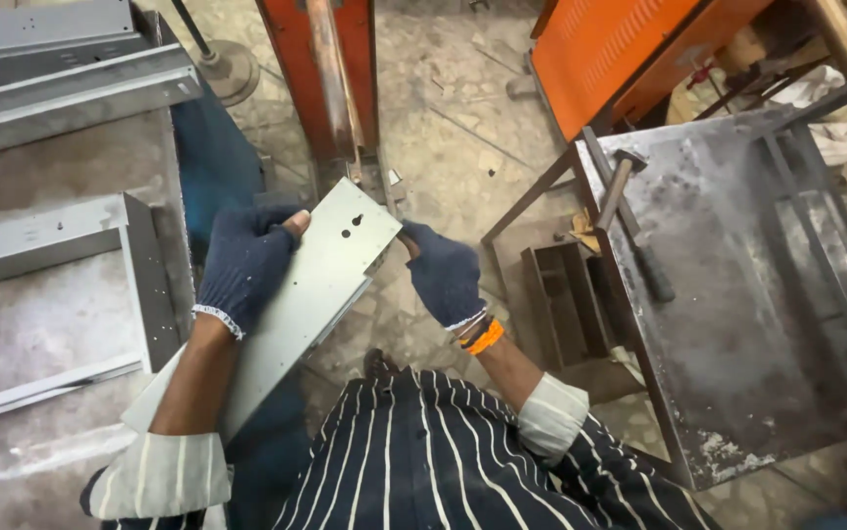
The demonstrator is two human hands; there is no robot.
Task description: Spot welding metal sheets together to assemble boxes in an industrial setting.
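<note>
- Sheet-metal panel point(310, 294): pale grey, flat, long rectangle, far end at 12 o'clock of frame centre, near end running down toward 7 o'clock.
- 1 folded flange visible along its right long edge; far corners cut square.
- 2 small dark holes near the far end, 1 round with a slot-like neighbour just beside it.
- Held in the air over the tiled floor point(463, 147), tilted, far end just below the foot of the orange-red machine column point(330, 79).
- Left hand point(246, 263): dark blue knit glove, closed over the panel's left long edge at 9 o'clock of the panel, thumb tip bare and lying on the top face, fingers wrapped under.
- Right hand point(443, 275): same glove, closed, pinching the panel's right far corner at 2 o'clock of the panel; fingertips partly hidden by the sheet.
- Orange band and dark bangles on the right wrist, striped sleeves rolled up on both arms.
- Grey metal channels point(60, 74) stacked at 10 o'clock; L-shaped grey frame point(138, 275) lying on the bench at 9 o'clock, just beside the left glove.
- Scuffed steel table point(728, 294) at 3 o'clock, well apart from the hands; hammer point(629, 221) lying on its left edge, head at the far end.
- Orange perforated cabinet point(629, 49) at 1 o'clock.
- Small dark open metal box point(561, 304) on the floor between right hand and table.
</note>
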